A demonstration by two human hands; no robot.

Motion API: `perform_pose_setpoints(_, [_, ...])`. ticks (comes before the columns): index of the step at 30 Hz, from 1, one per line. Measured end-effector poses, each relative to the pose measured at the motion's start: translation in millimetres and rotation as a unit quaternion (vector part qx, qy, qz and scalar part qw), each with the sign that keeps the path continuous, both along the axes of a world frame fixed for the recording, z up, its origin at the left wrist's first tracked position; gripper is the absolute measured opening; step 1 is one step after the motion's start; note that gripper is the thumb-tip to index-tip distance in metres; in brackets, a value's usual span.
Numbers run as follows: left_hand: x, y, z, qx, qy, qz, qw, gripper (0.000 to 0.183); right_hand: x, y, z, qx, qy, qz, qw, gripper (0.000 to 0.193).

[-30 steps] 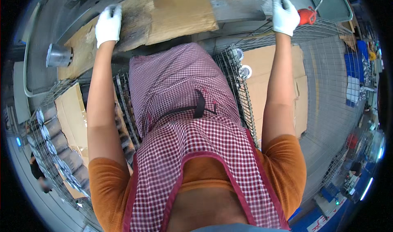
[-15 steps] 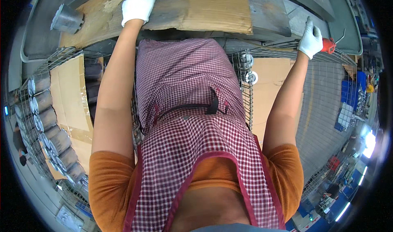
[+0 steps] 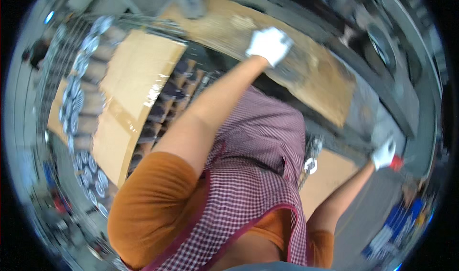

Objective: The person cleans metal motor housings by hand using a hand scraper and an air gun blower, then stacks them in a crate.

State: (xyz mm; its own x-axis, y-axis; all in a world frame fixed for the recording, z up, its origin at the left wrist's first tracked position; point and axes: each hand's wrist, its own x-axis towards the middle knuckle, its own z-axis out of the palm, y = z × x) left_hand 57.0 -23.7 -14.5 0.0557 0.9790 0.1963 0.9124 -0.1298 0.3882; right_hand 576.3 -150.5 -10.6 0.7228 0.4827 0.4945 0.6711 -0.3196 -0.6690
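My left hand (image 3: 270,45), in a white glove, lies over the brown cardboard (image 3: 330,82) on the bench, close to its front edge. Its fingers look stretched out and nothing shows in them, though motion blurs them. At the bench's right end is my right hand (image 3: 384,154), also gloved in white. It appears closed on a red tool (image 3: 396,163), part of which sticks out past the glove. Half a second ago a thin bent metal rod showed on that tool, like an air gun's nozzle. A grey metal cup (image 3: 191,3) stands at the cardboard's far left.
On my left, a wire cage (image 3: 67,36) holds several rows of dark cylindrical parts with shiny ends (image 3: 79,96), partly covered by a cardboard sheet (image 3: 131,75). Another cardboard sheet (image 3: 327,177) lies right of my apron. Blue bins (image 3: 397,225) stand farther right.
The view has turned, so the bench now slopes down to the right. Both hands stay near the same spots on the bench. More of the cage on my left shows.
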Motion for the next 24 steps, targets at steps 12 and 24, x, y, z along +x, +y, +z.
perform_pose_setpoints(12, [-188.1, 2.2, 93.3, 0.317, 0.104, 0.274, 0.902, 0.035, 1.1, 0.1, 1.9, -0.054, -0.116, -0.01, 0.992, 0.05])
perform_pose_setpoints(24, [-154.3, -27.1, 105.9, 0.037, 0.151, 0.101, 0.983, 0.019, 36.0, 21.5, -15.6, -0.025, -0.068, 0.026, 0.997, 0.051])
